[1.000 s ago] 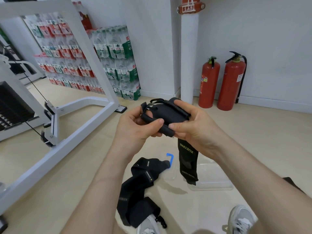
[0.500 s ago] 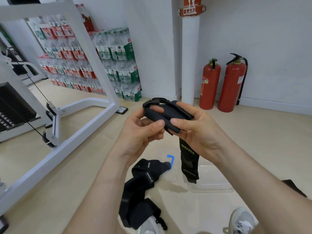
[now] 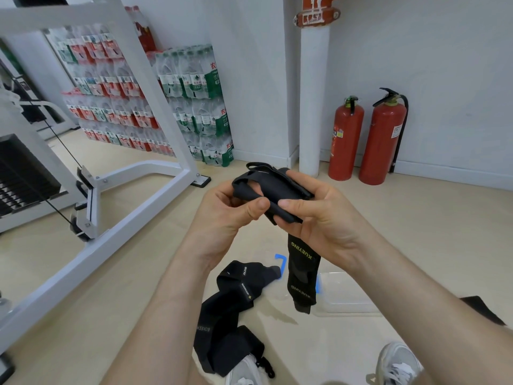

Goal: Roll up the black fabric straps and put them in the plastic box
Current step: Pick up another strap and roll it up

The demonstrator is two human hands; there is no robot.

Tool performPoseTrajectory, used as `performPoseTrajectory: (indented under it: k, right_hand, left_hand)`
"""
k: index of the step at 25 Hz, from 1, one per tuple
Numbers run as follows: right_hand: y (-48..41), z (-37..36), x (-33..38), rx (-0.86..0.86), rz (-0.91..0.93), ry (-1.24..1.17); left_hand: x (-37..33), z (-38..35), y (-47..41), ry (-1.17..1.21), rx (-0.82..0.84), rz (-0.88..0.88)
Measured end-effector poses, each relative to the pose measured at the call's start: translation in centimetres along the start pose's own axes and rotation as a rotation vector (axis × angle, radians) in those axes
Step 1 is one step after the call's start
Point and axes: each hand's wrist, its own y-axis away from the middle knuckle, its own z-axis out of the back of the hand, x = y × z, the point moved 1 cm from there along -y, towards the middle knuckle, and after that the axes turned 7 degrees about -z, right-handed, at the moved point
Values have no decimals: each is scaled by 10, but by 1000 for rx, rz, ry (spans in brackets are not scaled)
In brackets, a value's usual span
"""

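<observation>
Both hands hold a black fabric strap point(image 3: 277, 187) at chest height, its upper part partly rolled into a bundle. My left hand point(image 3: 230, 215) pinches the roll's left end with thumb and curled fingers. My right hand point(image 3: 319, 215) grips the right side, thumb on the front. The strap's free tail point(image 3: 302, 276), printed with yellow letters, hangs down over the floor. A second black strap point(image 3: 230, 309) lies unrolled on the floor below. The clear plastic box point(image 3: 347, 293) with blue clips sits on the floor under my right forearm, partly hidden.
A white gym machine frame point(image 3: 133, 207) stands to the left. Stacked packs of bottled water point(image 3: 194, 112) line the wall. Two red fire extinguishers point(image 3: 366, 137) stand by a white pillar point(image 3: 313, 101). My grey shoes point(image 3: 397, 365) show at the bottom edge.
The hands have turned the bundle slightly, and the hanging tail is about the same length. The view shifted a little.
</observation>
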Motion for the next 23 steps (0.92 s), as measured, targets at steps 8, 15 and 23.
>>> performPoseTrajectory:
  k: [8, 15, 23]
  right_hand:
    - [-7, 1, -8, -178, 134, 33]
    - [-6, -4, -11, -226, 207, 146]
    - [-5, 10, 8, -201, 176, 191]
  left_hand:
    - [-1, -8, 0, -91, -112, 12]
    - [8, -15, -4, -61, -319, -1]
    - [-5, 10, -1, 303, -402, 213]
